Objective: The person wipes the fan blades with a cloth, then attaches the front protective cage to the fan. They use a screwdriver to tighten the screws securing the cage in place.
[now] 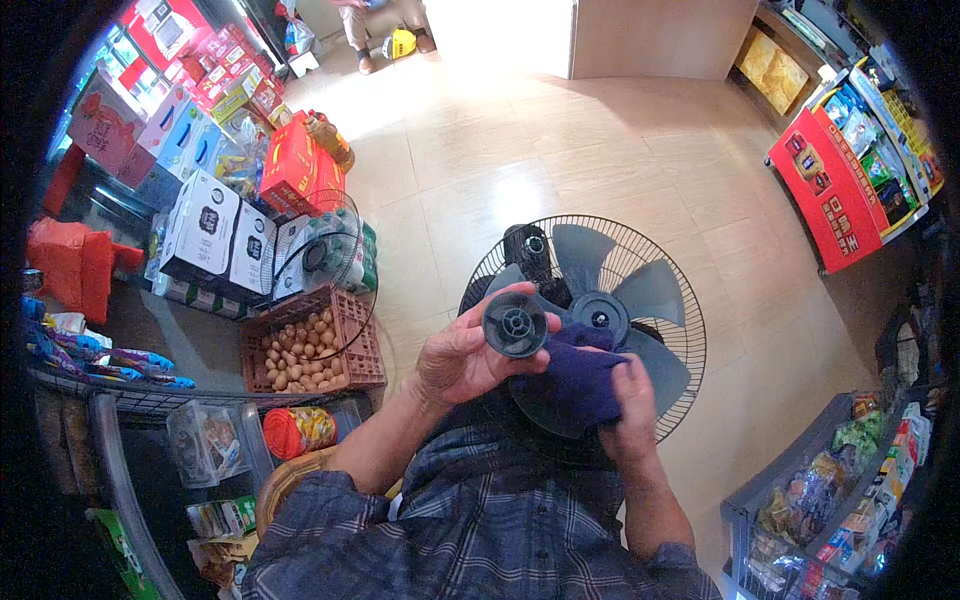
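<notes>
Brown plastic crate [352, 372] full of eggs [300, 350]; left hand [462, 358] pinching fan cap [515, 324], right hand [630, 405] clutching cloth [585, 375].

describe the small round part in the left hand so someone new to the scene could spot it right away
Start at the big fan with grey blades and a round wire guard, low on the tiled floor in mid-picture. At its left edge the left hand holds up a round cap, beside the dark blue cloth in the right hand. Unlike the flat blades behind, it is a small dark disc with concentric rings and a hub hole.
</notes>
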Demonstrator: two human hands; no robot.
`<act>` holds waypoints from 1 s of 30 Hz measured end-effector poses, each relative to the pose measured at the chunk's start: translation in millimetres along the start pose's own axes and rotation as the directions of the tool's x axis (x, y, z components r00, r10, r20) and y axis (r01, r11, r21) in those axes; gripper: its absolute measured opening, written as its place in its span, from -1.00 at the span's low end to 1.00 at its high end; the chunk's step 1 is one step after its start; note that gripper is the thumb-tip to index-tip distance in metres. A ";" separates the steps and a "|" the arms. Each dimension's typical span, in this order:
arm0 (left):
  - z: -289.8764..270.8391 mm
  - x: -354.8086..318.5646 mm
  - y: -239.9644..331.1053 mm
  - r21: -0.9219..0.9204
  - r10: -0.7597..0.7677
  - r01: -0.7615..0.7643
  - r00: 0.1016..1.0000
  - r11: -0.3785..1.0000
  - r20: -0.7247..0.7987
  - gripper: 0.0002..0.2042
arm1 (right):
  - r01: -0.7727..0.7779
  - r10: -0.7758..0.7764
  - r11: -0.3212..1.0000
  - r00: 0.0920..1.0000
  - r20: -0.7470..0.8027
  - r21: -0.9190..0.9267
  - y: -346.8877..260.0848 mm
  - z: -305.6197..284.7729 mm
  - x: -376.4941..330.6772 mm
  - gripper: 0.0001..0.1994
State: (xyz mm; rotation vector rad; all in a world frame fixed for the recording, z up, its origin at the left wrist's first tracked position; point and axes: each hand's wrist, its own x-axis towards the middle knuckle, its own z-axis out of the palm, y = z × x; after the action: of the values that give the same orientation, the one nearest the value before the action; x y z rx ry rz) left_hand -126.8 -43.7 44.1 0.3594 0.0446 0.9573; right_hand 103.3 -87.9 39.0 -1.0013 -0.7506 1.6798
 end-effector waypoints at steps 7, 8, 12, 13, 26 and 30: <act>15.2 4.1 -13.7 0.377 0.004 0.058 0.987 0.924 -0.163 -0.39 | 0.231 -0.211 0.840 0.973 -0.096 0.491 -35.2 3.3 -21.4 -0.43; 22.1 6.4 -16.8 0.484 0.006 0.105 0.975 0.869 -0.221 -0.39 | 0.350 -0.352 0.904 0.935 -0.038 0.245 -32.4 9.2 -16.7 -0.48; 26.5 6.6 -32.8 0.854 0.034 0.122 0.986 0.507 -0.161 -0.48 | 0.685 -0.598 0.418 0.702 0.386 -0.597 -24.4 30.8 -7.0 -0.48; 25.1 5.9 -30.3 0.826 -0.024 0.161 0.984 0.541 -0.176 -0.47 | 0.701 -0.624 0.334 0.665 0.409 -0.630 -23.9 33.9 -6.7 -0.49; 46.2 3.7 -27.7 0.989 0.040 -0.138 0.990 0.044 0.137 -0.38 | 0.092 -0.131 0.922 0.988 -0.080 -0.375 -21.5 20.8 -12.8 -0.73; 46.2 3.7 -30.5 0.986 0.018 -0.161 0.987 -0.032 0.162 -0.40 | -0.024 0.010 0.967 0.998 -0.057 -0.255 -19.5 8.3 -9.7 -0.72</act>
State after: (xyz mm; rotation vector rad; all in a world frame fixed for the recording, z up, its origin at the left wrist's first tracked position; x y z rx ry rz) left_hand -91.5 -69.6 78.3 1.8940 0.7103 0.8648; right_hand 106.0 -91.3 61.9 -1.2310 -0.9418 1.5890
